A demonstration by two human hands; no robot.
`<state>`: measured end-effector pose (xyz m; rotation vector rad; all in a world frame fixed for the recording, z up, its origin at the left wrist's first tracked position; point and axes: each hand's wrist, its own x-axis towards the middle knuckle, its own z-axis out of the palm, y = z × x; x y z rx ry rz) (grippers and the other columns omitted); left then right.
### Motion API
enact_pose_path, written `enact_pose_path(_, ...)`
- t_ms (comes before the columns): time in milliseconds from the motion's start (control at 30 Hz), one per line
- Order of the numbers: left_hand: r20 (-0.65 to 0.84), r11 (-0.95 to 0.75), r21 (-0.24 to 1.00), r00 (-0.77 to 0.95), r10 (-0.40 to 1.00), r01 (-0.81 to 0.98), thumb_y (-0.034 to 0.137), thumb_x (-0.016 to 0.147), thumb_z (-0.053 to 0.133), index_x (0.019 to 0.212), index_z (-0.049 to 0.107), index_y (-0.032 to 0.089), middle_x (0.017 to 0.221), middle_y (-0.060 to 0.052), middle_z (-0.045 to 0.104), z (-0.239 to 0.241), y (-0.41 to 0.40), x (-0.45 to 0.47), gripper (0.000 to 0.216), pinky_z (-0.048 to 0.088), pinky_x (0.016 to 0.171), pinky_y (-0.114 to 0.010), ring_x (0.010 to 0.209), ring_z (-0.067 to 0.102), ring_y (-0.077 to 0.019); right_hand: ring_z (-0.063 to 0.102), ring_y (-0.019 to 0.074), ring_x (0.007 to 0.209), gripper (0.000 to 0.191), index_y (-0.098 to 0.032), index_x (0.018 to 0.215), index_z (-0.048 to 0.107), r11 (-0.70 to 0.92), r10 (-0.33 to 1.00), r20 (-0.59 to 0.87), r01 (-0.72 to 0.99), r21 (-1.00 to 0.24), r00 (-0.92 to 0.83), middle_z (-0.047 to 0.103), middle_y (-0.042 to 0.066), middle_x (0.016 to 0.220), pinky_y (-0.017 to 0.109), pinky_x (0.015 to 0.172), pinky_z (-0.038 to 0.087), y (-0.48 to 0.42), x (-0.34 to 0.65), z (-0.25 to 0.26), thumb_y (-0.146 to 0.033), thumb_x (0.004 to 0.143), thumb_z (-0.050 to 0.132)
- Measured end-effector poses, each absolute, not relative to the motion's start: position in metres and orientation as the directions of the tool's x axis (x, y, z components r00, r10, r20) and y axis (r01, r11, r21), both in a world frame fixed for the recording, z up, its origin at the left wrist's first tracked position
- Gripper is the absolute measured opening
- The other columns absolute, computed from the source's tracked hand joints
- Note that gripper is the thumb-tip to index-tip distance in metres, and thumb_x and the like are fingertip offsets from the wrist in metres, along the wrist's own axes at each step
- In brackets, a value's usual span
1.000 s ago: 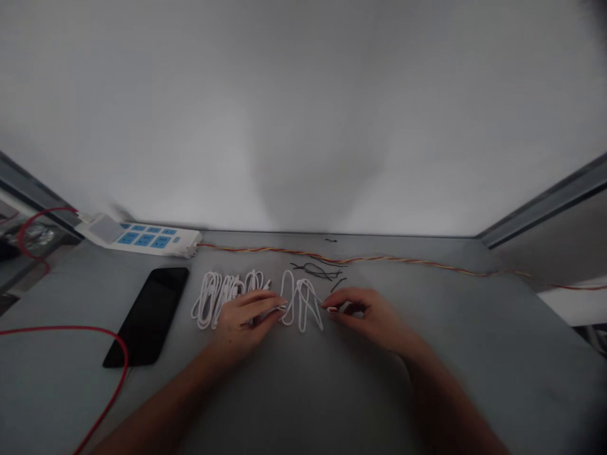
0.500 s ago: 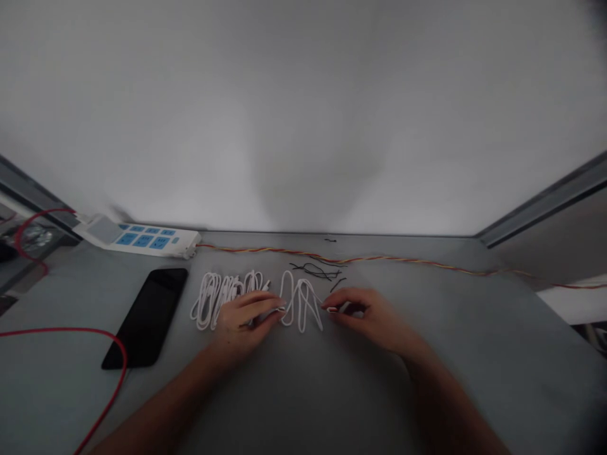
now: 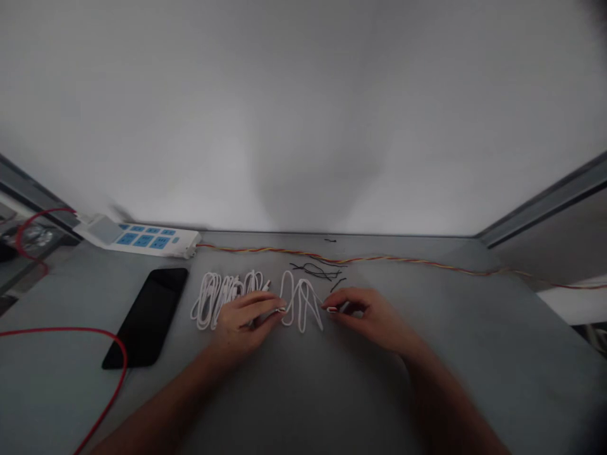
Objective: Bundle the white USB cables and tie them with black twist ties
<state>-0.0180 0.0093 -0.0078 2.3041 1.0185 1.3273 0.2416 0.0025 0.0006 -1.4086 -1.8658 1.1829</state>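
Observation:
A white cable (image 3: 301, 306) lies in loose loops on the grey table (image 3: 308, 392) between my hands. My left hand (image 3: 246, 319) is closed in a pinch on the cable's left end. My right hand (image 3: 365, 313) pinches the cable's right end, its fingers curled. A bundle of several coiled white cables (image 3: 220, 297) lies just left of my left hand, partly hidden by it. Short black wire ties (image 3: 317, 270) lie scattered just behind the looped cable.
A black phone (image 3: 149, 316) lies face up at the left. A white and blue power strip (image 3: 140, 237) sits at the back left against the wall. A red cable (image 3: 109, 379) curves along the left edge. A twisted red-yellow wire (image 3: 403, 260) runs along the back.

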Motion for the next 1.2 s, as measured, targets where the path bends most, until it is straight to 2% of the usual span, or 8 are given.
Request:
enact_pose_path(167,0.583,-0.665,0.596,0.328,0.744,0.45,0.019,0.081,0.064,0.089,0.07,0.02,0.088,-0.004,0.073,-0.009,0.009,-0.017,0.009,0.051,0.049,-0.018,0.054,0.061,-0.0083,0.064,0.0173,0.077,0.014,-0.026,0.091,0.071,0.115,0.94,-0.067,0.494,-0.862,-0.335,0.072,0.002,0.091,0.03,0.068,0.05,0.003,0.242,-0.001,-0.029,0.082,0.061)
enact_pose_path(433,0.287,-0.401,0.683,0.281,0.916,0.611,0.024,0.086,0.057,0.104,0.06,0.02,0.079,-0.001,0.069,-0.014,0.005,-0.014,0.019,0.049,0.054,-0.022,0.05,0.056,-0.0094,0.065,0.0193,0.076,0.027,-0.026,0.105,0.067,0.121,0.982,0.005,0.608,-0.785,-0.19,0.071,0.004,0.089,0.031,0.066,0.049,0.008,0.236,-0.014,-0.04,0.086,0.054)
enact_pose_path(633,0.286,-0.413,0.583,0.299,0.91,0.699,0.025,0.094,0.037,0.114,0.056,0.016,0.106,-0.011,0.066,-0.009,0.003,-0.01,0.029,0.051,0.074,-0.032,0.086,0.065,-0.0201,0.06,0.0219,0.072,0.026,-0.02,0.077,0.056,0.175,0.984,0.066,0.81,-0.56,-0.167,0.065,0.008,0.078,0.032,0.062,0.042,0.007,0.222,-0.015,-0.035,0.091,0.04)
enact_pose_path(700,0.184,-0.328,0.541,0.272,0.945,0.775,0.027,0.094,0.033,0.11,0.055,0.016,0.098,-0.011,0.068,-0.003,0.002,-0.008,0.029,0.05,0.074,-0.036,0.084,0.066,-0.023,0.06,0.0232,0.07,0.027,-0.02,0.078,0.051,0.082,0.997,0.031,0.85,-0.52,-0.077,0.064,0.009,0.077,0.032,0.059,0.04,0.003,0.216,-0.011,-0.035,0.093,0.034)
enact_pose_path(800,-0.011,-0.189,0.494,0.223,0.975,0.849,0.031,0.096,0.026,0.108,0.053,0.015,0.079,-0.009,0.069,0.004,-0.002,-0.004,0.033,0.05,0.067,-0.039,0.072,0.068,-0.0262,0.063,0.025,0.073,0.024,-0.021,0.086,0.046,-0.011,0.998,-0.062,0.827,-0.563,-0.029,0.065,0.009,0.081,0.033,0.06,0.042,-0.003,0.21,-0.006,-0.041,0.092,0.035)
enact_pose_path(967,-0.067,-0.203,0.534,0.28,0.958,0.821,0.039,0.084,0.053,0.115,0.047,0.014,0.092,-0.012,0.068,0.003,-0.008,-0.001,0.04,0.051,0.071,-0.041,0.078,0.068,-0.0279,0.064,0.0268,0.088,0.03,-0.022,0.092,0.043,-0.047,0.986,-0.154,0.756,-0.653,-0.071,0.065,0.011,0.099,0.035,0.068,0.046,-0.007,0.204,-0.011,-0.035,0.074,0.064)
enact_pose_path(1067,-0.018,-0.249,0.541,0.307,0.952,0.803,0.031,0.078,0.061,0.121,0.042,0.014,0.101,-0.013,0.066,-0.005,-0.008,-0.001,0.05,0.051,0.076,-0.043,0.087,0.067,-0.0289,0.065,0.0256,0.084,0.03,-0.022,0.09,0.043,-0.071,0.981,-0.181,0.75,-0.658,-0.066,0.065,0.008,0.094,0.035,0.068,0.046,-0.007,0.201,-0.015,-0.028,0.072,0.066)
enact_pose_path(1200,0.021,-0.266,0.585,0.313,0.949,0.766,0.025,0.075,0.064,0.108,0.047,0.018,0.103,-0.011,0.065,-0.011,-0.007,-0.002,0.038,0.05,0.084,-0.045,0.1,0.063,-0.0301,0.063,0.0232,0.071,0.024,-0.022,0.086,0.042,-0.084,0.977,-0.205,0.761,-0.643,-0.065,0.064,0.004,0.079,0.033,0.06,0.043,-0.007,0.2,-0.017,-0.024,0.073,0.063)
